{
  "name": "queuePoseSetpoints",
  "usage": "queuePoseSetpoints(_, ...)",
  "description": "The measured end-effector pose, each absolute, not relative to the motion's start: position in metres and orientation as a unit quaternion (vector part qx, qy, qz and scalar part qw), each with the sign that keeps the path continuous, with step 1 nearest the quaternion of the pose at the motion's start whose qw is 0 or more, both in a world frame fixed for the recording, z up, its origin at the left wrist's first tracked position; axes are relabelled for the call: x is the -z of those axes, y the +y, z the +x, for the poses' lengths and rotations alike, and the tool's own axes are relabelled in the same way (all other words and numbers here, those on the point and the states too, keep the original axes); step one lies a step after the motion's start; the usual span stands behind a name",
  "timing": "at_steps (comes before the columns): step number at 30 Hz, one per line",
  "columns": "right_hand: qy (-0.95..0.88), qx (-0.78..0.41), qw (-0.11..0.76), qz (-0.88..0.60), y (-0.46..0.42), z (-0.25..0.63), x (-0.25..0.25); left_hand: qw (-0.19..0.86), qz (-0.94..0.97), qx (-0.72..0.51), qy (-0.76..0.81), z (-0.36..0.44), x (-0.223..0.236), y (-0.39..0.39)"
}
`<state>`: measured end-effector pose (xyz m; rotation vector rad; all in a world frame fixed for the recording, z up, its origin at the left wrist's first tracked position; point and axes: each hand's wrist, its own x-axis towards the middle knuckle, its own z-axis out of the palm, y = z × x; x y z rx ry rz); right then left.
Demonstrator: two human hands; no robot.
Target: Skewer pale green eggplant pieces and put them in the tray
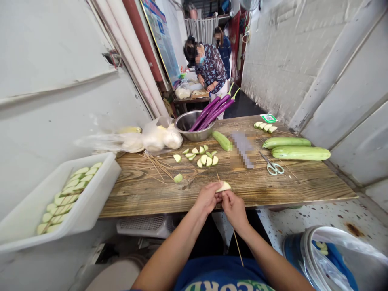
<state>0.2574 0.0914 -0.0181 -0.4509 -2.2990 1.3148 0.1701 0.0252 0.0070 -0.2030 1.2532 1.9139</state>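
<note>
My left hand pinches a pale half-round vegetable slice at the near edge of the wooden table. My right hand is closed on a thin bamboo skewer that runs from my lap up through the slice, its tip poking out above. More cut slices lie loose on the table just beyond my hands, beside a scatter of bare skewers.
A white tub at the left holds rows of skewered slices. On the table are a steel bowl with long purple eggplants, two whole green gourds, scissors and plastic bags. A lined bucket stands lower right. Two people work farther back.
</note>
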Motion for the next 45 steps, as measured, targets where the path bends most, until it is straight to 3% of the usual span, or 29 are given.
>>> queuePoseSetpoints(6, -0.818, -0.526, 0.191, -0.132, 0.095, 0.26, 0.017, 0.378, -0.112, -0.784, 0.48, 0.164, -0.009, 0.028)
queuePoseSetpoints(10, -0.834, -0.495, 0.205, -0.132, 0.095, 0.261, 0.019, 0.38, -0.112, -0.785, 0.477, 0.165, -0.006, 0.029)
queuePoseSetpoints(14, -0.8, -0.544, 0.217, -0.134, 0.096, 0.258, 0.021, 0.4, -0.107, -0.768, 0.488, 0.175, -0.001, 0.033)
queuePoseSetpoints(19, -0.778, -0.571, 0.22, -0.142, 0.1, 0.258, 0.027, 0.415, -0.017, -0.746, 0.521, 0.172, 0.0, 0.03)
queuePoseSetpoints(21, -0.767, -0.581, 0.227, -0.153, 0.102, 0.259, 0.029, 0.339, 0.032, -0.723, 0.601, 0.154, 0.0, 0.024)
queuePoseSetpoints(25, -0.759, -0.594, 0.221, -0.151, 0.104, 0.26, 0.029, 0.017, 0.108, -0.526, 0.843, 0.094, 0.002, 0.019)
queuePoseSetpoints(27, -0.763, -0.589, 0.222, -0.148, 0.104, 0.259, 0.029, -0.047, 0.122, -0.399, 0.908, 0.066, 0.004, 0.023)
queuePoseSetpoints(30, -0.764, -0.586, 0.224, -0.148, 0.105, 0.258, 0.03, -0.062, 0.119, -0.334, 0.933, 0.044, 0.008, 0.036)
queuePoseSetpoints(41, -0.765, -0.587, 0.222, -0.144, 0.105, 0.258, 0.033, -0.088, 0.133, -0.468, 0.869, 0.059, 0.002, 0.038)
queuePoseSetpoints(43, -0.763, -0.59, 0.221, -0.144, 0.104, 0.259, 0.034, -0.039, 0.108, -0.584, 0.804, 0.069, -0.002, 0.031)
queuePoseSetpoints(45, -0.763, -0.59, 0.223, -0.144, 0.102, 0.261, 0.032, 0.096, 0.044, -0.731, 0.674, 0.082, -0.006, 0.026)
